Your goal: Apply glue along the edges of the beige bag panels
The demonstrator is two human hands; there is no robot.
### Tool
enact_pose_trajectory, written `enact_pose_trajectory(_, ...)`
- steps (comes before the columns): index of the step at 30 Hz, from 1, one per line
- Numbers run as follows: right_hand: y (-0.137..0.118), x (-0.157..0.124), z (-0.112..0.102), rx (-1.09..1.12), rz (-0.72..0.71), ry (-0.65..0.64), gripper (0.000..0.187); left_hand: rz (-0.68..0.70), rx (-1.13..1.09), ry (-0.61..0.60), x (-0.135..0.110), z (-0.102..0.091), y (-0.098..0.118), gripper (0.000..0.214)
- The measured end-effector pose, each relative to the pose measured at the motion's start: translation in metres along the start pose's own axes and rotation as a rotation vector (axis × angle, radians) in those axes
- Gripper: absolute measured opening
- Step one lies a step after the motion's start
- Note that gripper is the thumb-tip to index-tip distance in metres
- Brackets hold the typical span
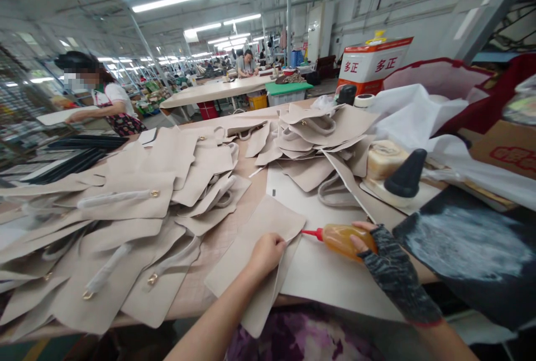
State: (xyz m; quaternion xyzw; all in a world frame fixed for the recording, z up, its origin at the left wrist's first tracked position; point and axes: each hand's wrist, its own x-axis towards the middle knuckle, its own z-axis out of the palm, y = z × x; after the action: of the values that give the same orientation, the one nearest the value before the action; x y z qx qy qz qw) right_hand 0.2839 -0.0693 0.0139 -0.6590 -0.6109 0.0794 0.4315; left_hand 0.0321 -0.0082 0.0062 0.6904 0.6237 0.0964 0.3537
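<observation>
My left hand [268, 250] is closed on the edge of a beige leather-like bag panel [255, 238], which lies folded near the table's front edge. In my right hand [368, 241], which wears a dark grey fingerless glove, is a squeeze bottle [341, 240] of amber liquid, lying almost level. Its red nozzle tip meets or nearly meets the panel's edge, just right of my left fingers. Under the bottle spreads a pale sheet [326, 288]. Beyond it rises a pile of beige panels [330, 126], some with handles.
Many overlapping beige panels [121, 193] with wrapped handles and gold rings cover the left side. At right are a black cone-shaped object [406, 174], a whitened black board [464, 238] and a red-and-white can [372, 65]. Co-workers [113, 98] stand farther back.
</observation>
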Motion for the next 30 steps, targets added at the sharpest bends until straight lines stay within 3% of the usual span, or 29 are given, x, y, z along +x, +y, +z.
enact_pose_trajectory(9, 0.006, -0.002, 0.002, 0.037, 0.081, -0.041, 0.042, 0.02, -0.042, 0.016, 0.003, 0.004, -0.005, 0.025)
enact_pose_trajectory(21, 0.001, -0.004, -0.002, 0.074, 0.021, -0.063, 0.038, 0.008, -0.038, 0.014, 0.003, 0.004, -0.006, 0.026)
enact_pose_trajectory(30, -0.003, -0.017, 0.001, 0.156, 0.075, -0.078, 0.037, -0.016, -0.052, 0.019, 0.002, 0.004, -0.005, 0.025)
